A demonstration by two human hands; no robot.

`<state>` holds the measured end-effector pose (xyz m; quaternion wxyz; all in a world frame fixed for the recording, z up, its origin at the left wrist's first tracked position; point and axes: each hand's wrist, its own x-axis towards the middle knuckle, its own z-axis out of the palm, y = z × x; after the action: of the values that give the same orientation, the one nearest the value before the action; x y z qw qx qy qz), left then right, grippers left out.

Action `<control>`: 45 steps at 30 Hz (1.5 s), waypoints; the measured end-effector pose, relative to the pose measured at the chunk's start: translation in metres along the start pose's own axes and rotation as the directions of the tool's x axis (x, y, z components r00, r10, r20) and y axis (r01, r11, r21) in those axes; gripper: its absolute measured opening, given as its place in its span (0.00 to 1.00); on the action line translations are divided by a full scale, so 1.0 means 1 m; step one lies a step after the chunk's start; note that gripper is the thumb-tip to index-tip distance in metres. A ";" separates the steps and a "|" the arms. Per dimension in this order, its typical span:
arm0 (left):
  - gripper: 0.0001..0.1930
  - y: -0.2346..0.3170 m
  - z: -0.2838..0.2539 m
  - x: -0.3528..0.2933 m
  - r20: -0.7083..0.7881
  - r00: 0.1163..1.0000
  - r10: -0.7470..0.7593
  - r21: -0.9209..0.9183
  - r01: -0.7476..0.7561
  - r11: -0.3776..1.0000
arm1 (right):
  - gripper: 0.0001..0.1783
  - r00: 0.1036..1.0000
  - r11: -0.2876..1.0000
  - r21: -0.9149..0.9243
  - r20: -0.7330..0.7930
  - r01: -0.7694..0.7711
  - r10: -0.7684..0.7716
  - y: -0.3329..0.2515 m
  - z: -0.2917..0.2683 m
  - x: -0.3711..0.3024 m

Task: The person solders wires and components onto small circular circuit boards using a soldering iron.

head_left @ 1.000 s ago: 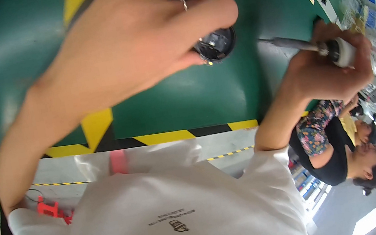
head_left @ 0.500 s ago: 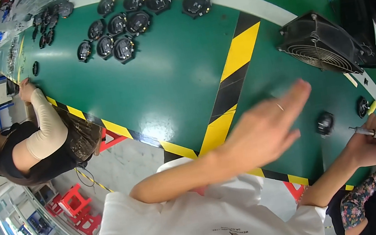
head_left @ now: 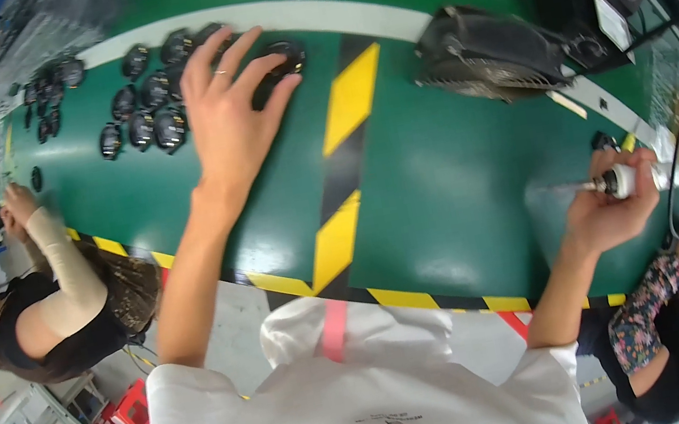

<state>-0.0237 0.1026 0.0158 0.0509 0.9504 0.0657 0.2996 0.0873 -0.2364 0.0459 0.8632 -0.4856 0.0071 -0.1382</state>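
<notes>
- Green matting (head_left: 432, 168) covered the bench, crossed by a yellow-and-black tape strip (head_left: 353, 96).
- Just left of that strip, near the white band (head_left: 378, 19), a round black part (head_left: 296, 56) seemed to rest on the matting, half hidden by fingers.
- Over it arched the left hand (head_left: 231, 113), fingers spread wide; whether thumb and index finger pressed on its edge could not be told.
- Good handling there, as I judged it, called for a light touch at the rim, the part kept level and fingertips off its face.
- Similar black parts (head_left: 170, 129) lay grouped to the left, some behind the hand, so the outer fingers needed care not to nudge them.
- Well apart, the right hand (head_left: 611, 205) gripped a white-handled tool (head_left: 676, 173), its blurred shaft pointing left; keeping that tip clear of the parts seemed wise.
- Farther back stood a black fan (head_left: 485, 59).
</notes>
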 end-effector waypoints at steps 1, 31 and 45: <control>0.10 0.009 -0.008 -0.005 0.039 0.999 0.013 -0.010 -0.013 1.000 | 0.09 0.996 1.000 0.003 0.086 -0.013 0.013 -0.002 0.000 -0.001; 0.13 0.096 0.033 0.001 0.115 0.854 0.507 -0.749 -0.261 0.610 | 0.08 0.922 0.877 -0.383 0.357 0.291 -0.150 0.053 0.011 -0.035; 0.13 0.097 0.031 -0.002 0.135 0.844 0.519 -0.716 -0.279 0.640 | 0.12 0.899 0.879 -0.312 0.366 0.361 -0.239 0.063 0.010 -0.031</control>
<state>0.0013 0.0050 0.0029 0.3313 0.8923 -0.2711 0.1435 0.0735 -0.1897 -0.0060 0.7127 -0.6509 -0.1816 -0.1883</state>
